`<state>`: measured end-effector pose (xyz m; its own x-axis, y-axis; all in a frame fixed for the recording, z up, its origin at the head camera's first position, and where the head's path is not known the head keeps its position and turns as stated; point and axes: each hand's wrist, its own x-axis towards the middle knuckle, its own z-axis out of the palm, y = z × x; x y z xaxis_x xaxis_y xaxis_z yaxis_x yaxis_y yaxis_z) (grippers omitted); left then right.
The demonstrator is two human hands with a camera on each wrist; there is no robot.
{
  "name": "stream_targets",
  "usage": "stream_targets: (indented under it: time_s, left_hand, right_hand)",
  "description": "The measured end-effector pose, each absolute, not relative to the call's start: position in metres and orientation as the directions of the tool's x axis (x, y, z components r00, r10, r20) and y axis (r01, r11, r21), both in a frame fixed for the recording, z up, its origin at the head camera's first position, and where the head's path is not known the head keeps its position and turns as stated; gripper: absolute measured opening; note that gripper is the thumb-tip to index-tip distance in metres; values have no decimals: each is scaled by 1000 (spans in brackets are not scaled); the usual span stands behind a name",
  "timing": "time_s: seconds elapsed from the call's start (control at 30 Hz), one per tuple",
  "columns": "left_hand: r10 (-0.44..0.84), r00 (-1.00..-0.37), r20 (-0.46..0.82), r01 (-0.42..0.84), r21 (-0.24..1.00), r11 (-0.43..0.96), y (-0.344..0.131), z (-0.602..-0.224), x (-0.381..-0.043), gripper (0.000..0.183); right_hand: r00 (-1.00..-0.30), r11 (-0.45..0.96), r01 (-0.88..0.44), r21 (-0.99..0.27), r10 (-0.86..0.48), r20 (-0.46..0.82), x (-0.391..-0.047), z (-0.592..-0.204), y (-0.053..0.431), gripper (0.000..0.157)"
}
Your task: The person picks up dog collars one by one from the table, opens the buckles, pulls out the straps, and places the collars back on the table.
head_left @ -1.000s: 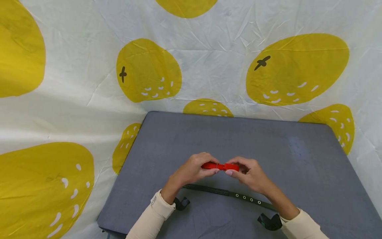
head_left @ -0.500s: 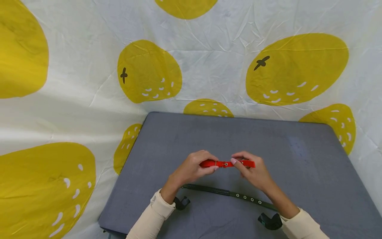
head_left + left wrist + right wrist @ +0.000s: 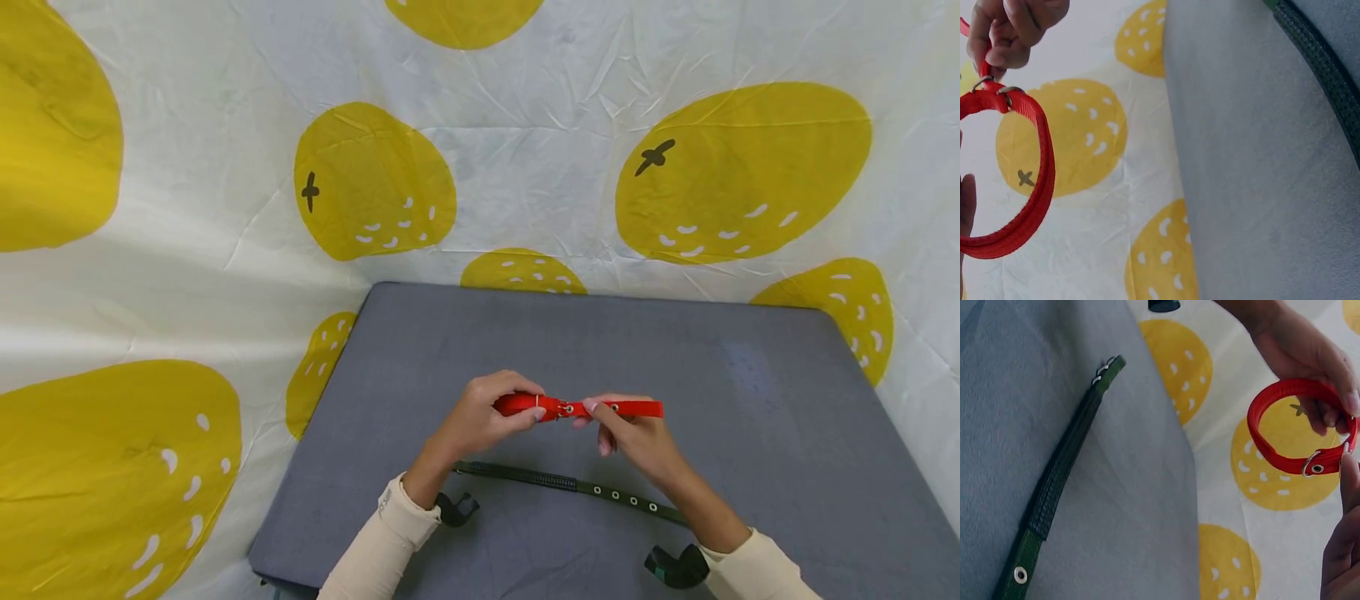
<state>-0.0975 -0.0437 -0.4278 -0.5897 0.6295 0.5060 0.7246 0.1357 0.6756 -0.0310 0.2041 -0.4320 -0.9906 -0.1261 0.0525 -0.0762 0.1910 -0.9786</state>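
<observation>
A red dog collar [image 3: 551, 407] is held above the grey table, its buckle facing up between both hands. My left hand [image 3: 483, 415] grips the loop left of the buckle, thumb in front and fingers behind. With thumb and fingers, my right hand [image 3: 637, 435] pinches the strap just right of the buckle; its free end sticks out past the fingers. The collar [image 3: 1046, 150] forms a round loop in the left wrist view, with a metal ring and buckle near the right hand [image 3: 1016, 28]. Eyelets show along the strap, and the collar [image 3: 1260, 422] also appears in the right wrist view.
A dark green collar [image 3: 525, 476] with metal eyelets lies stretched across the grey table [image 3: 750, 467], below the hands. Black devices [image 3: 678, 567] sit at the wrists. A white cloth [image 3: 532, 183] with yellow fruit prints hangs behind and at the left.
My right hand has moved right along the strap, and a longer free end now shows beyond it. The left hand keeps its grip and has shifted slightly left and up.
</observation>
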Motion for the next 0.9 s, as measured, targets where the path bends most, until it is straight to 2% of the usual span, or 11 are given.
stream_targets:
  time_s: [0.23,0.43,0.53,0.73,0.9]
  left_hand:
    - [638,-581,506,755,628,190,-43,-427,-101,21]
    - [660,-503,558,855,436,282,-38,-425,-101,16]
    - [660,-484,574,872,376,313,-35,-423,-101,12]
    - [685,-479,549,873,383,303,-34,-421,-102,13]
    - [724,-458,516,882,362,300,-33,-420,-105,14]
  right_hand:
    - [-996,192,-19,-981,-86,3,-28,-428,201,28]
    - [-998,221,-60,-973,-48,51,-26,-427,195,24]
    - [-995,213,-101,-972,-40,95,-26,-429,193,21]
    - [-995,260,-103,-960,-15,103,-24,-426,189,19]
    - [-992,273,-128,-953,-18,128,-19,-409,184,18]
